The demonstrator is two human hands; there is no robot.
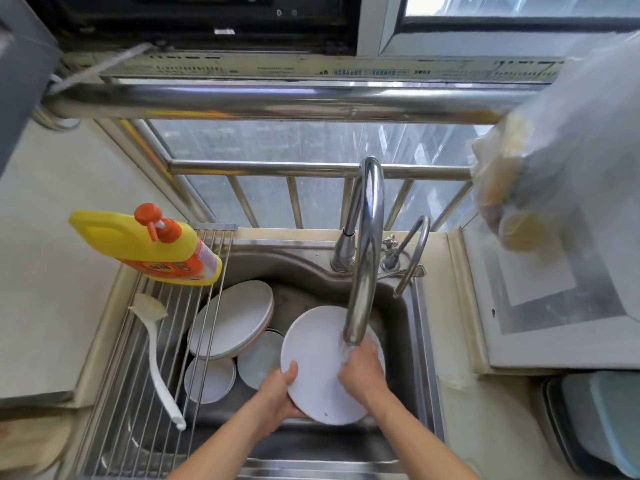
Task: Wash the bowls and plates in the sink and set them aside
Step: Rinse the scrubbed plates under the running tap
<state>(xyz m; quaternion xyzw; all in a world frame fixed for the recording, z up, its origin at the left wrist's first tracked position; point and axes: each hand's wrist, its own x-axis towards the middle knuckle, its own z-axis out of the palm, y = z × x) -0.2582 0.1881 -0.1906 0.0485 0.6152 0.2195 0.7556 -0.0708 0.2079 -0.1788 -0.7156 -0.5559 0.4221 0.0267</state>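
Your left hand (pixel 277 393) grips the white plate (pixel 318 368) by its near-left rim; right hand (pixel 360 372) rubs its face, fingers flat, under the faucet (pixel 363 258). Keep it tilted so water sheets off.

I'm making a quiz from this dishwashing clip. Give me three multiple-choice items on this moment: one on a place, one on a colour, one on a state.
1. Where does the scrub brush lie?
A. on the wire rack
B. in the sink basin
C. on the windowsill

2. What colour is the soap bottle's pump?
A. blue
B. orange
C. white

3. What is the left hand doing?
A. hanging idle
B. turning the tap
C. gripping the plate's rim

Answers:
1. A, it rests across the rack bars.
2. B, the pump is orange above a yellow body.
3. C, its thumb curls over the plate under the tap.
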